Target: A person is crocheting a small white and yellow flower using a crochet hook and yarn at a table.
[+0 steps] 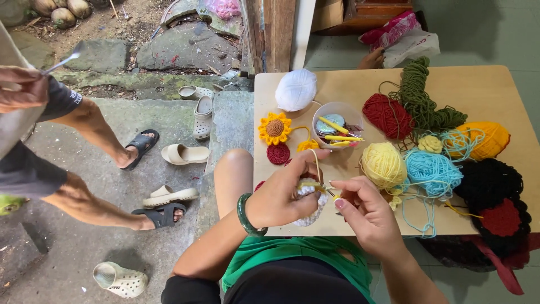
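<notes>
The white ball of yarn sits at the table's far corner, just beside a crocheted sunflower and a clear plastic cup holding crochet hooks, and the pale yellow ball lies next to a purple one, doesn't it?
Not quite: the head view shows the pale yellow ball next to a light blue ball, not a purple one. The white ball of yarn, crocheted sunflower and clear plastic cup with hooks are as you say.
</notes>
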